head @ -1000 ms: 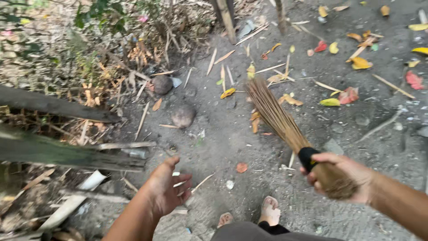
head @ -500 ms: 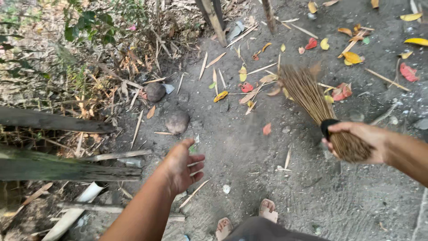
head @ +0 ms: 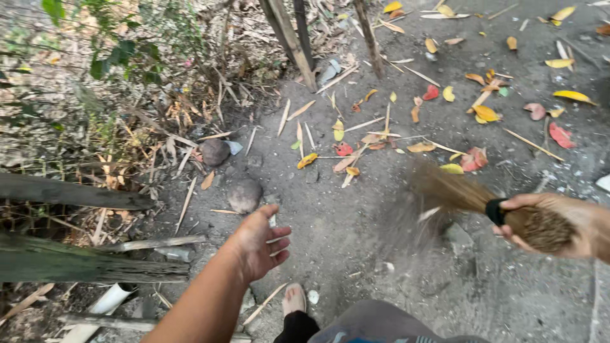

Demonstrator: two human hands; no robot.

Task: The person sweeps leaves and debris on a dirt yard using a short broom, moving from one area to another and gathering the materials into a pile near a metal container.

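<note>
Right hand (head: 559, 222) grips the stick broom (head: 470, 200) at its bound end, with the blurry bristles low over the dirt, well apart from the left hand (head: 257, 244), which hangs open and holds nothing. Fallen leaves (head: 445, 95) lie ahead, and two round stones (head: 244, 195) sit just past the left hand.

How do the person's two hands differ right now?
The right hand is closed around the butt of a stick broom, while the left hand holds nothing, its fingers loosely spread. The right hand sits at the frame's right edge beside the blurred bristles; the left hand hangs over the dirt ground near a round stone. Both are bare.
</note>
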